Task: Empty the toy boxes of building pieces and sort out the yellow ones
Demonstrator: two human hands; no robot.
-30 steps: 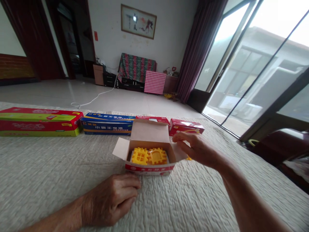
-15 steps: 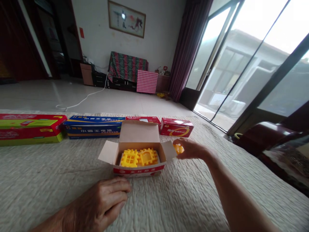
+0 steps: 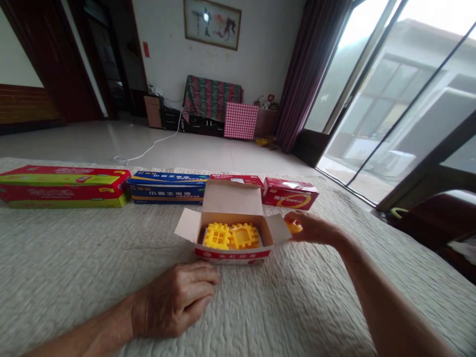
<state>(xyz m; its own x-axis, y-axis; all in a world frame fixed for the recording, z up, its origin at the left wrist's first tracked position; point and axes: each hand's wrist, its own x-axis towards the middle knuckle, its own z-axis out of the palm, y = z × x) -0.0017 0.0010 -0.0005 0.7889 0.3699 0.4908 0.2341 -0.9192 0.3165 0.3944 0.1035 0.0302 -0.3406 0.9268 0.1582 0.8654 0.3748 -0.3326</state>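
On the pale quilt [image 3: 111, 243], a long red-and-green box [image 3: 67, 187] bears blurred white script, the blue box [image 3: 167, 191] beside it reads 小霸王电池, and the open carton [image 3: 232, 256] shows what looks like 朱红印泥. The left hand [image 3: 182, 295] lies curled near the carton's front, whether holding anything I cannot tell. The right hand [image 3: 311, 228] pinches a yellow block [image 3: 294, 227] beside the carton, and two yellow pieces [image 3: 217, 236] lie inside.

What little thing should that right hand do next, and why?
Perhaps lift the yellow piece clear of the right flap of the open box: the right hand has fingers on that piece, and the flap juts out close beside it.
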